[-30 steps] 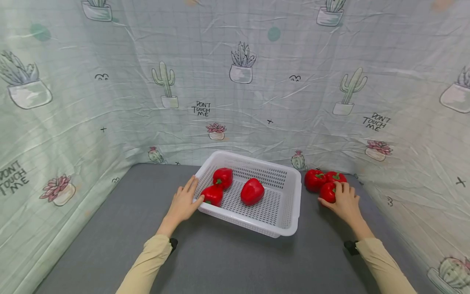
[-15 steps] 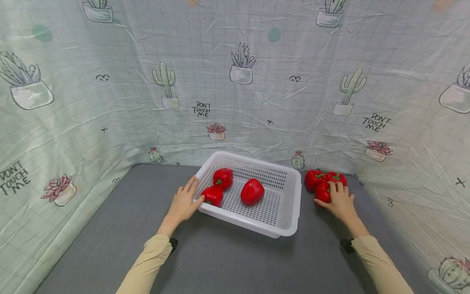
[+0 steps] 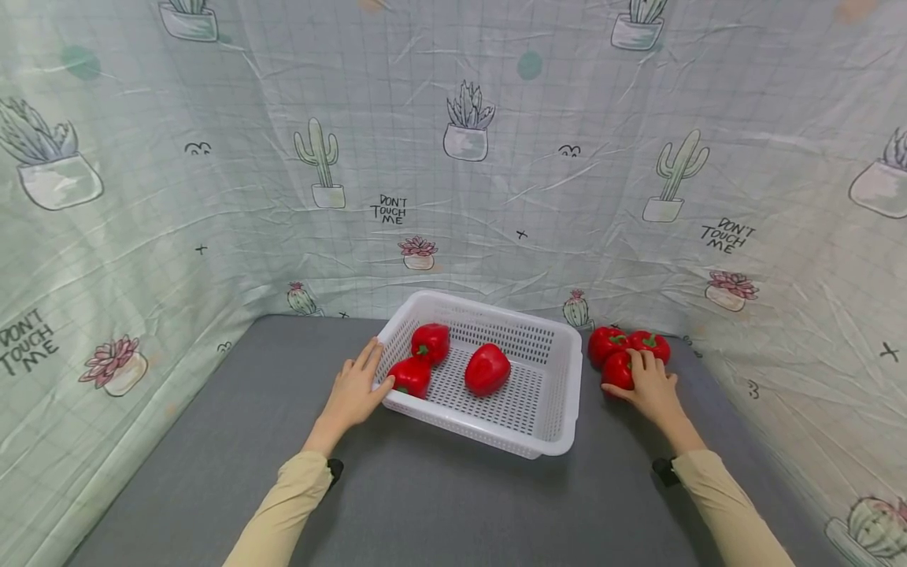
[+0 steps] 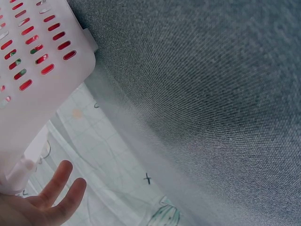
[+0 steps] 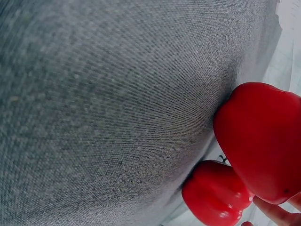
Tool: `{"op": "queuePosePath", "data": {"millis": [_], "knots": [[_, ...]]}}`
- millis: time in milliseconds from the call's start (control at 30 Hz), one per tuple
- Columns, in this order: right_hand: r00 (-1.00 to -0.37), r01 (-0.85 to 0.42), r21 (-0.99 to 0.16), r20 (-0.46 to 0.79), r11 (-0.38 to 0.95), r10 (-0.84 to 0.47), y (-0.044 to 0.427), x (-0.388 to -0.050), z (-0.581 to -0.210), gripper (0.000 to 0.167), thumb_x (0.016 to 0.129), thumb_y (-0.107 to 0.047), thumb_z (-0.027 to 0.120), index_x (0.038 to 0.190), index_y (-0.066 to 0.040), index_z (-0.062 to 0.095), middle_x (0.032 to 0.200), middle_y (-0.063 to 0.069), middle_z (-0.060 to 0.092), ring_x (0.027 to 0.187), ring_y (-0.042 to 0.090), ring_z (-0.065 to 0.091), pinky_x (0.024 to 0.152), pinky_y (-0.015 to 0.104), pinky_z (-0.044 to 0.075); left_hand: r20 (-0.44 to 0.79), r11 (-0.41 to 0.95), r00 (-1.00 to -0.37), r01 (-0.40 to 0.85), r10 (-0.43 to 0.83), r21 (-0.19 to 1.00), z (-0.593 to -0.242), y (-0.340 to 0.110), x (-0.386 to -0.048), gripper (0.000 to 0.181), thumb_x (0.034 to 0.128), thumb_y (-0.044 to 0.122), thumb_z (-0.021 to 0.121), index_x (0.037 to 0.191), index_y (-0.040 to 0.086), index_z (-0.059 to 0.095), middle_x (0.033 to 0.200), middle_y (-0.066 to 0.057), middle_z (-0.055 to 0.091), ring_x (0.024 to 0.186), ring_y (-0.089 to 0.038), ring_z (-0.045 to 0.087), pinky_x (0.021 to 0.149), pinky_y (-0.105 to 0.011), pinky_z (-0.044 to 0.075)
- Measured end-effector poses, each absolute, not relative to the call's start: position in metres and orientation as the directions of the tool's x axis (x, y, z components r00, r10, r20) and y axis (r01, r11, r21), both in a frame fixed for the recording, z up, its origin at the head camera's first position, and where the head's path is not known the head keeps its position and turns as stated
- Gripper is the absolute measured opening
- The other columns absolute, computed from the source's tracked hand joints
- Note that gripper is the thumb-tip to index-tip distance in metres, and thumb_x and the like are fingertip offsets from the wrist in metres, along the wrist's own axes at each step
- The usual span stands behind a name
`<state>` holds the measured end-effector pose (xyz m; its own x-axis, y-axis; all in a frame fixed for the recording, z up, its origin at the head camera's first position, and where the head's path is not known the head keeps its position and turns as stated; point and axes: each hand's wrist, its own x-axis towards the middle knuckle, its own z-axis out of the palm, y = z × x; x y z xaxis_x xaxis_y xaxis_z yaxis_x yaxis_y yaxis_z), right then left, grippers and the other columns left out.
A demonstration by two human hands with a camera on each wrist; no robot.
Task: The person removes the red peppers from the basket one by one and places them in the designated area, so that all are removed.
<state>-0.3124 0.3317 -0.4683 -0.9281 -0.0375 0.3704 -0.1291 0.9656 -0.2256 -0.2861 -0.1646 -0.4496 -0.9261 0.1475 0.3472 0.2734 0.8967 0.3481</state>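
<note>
My right hand [image 3: 653, 392] is curled round a pepper [image 3: 616, 372] on the table [image 3: 453, 512], right of the basket [image 3: 489, 431]; two more peppers [image 3: 606, 346] sit just behind it. My left hand [image 3: 357, 391], fingers nearly straight, rests on the basket's near-left corner. Three peppers [image 3: 487, 370] lie inside.

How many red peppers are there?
6. The white basket holds three: back-left pepper, front-left pepper, middle pepper. Right of it: rear-left pepper, rear-right pepper, and front pepper, held by the right hand. More could be hidden.
</note>
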Motion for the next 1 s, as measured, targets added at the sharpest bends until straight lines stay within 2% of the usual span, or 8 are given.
{"op": "queuePosePath", "data": {"millis": [400, 700, 1000], "knots": [[-0.948, -0.136, -0.181, 0.309, 0.974, -0.075, 0.3329, -0.3121, -0.4668, 0.088, 0.063, -0.038, 0.075, 0.128, 0.002, 0.031, 0.120, 0.030, 0.033, 0.105, 0.049, 0.031, 0.071, 0.071, 0.028, 0.341, 0.899, -0.928, 0.271, 0.150, 0.345, -0.4522, -0.1650, -0.2886, 0.065, 0.0838, 0.037, 0.052, 0.139, 0.008, 0.032, 0.145, -0.013, 0.028, 0.096, -0.033, 0.044, 0.076, -0.048, 0.042], [-0.956, -0.146, -0.162, 0.276, 0.976, -0.097, 0.3368, -0.3101, -0.4619, 0.085, 0.064, -0.034, 0.074, 0.129, -0.001, 0.031, 0.119, 0.029, 0.036, 0.105, 0.049, 0.029, 0.072, 0.071, 0.027, 0.336, 0.900, -0.931, 0.263, 0.143, 0.348, -0.4519, -0.1647, -0.2889, 0.066, 0.0830, 0.038, 0.052, 0.139, 0.009, 0.031, 0.145, -0.012, 0.028, 0.096, -0.033, 0.044, 0.077, -0.048, 0.043], [-0.954, -0.159, -0.154, 0.279, 0.975, -0.111, 0.3336, -0.3090, -0.4619, 0.084, 0.063, -0.037, 0.075, 0.128, -0.004, 0.032, 0.118, 0.028, 0.035, 0.105, 0.049, 0.029, 0.072, 0.070, 0.028, 0.334, 0.901, -0.931, 0.268, 0.149, 0.342, -0.4519, -0.1652, -0.2882, 0.066, 0.0837, 0.037, 0.052, 0.139, 0.008, 0.031, 0.145, -0.013, 0.028, 0.097, -0.034, 0.044, 0.079, -0.050, 0.042]]}}
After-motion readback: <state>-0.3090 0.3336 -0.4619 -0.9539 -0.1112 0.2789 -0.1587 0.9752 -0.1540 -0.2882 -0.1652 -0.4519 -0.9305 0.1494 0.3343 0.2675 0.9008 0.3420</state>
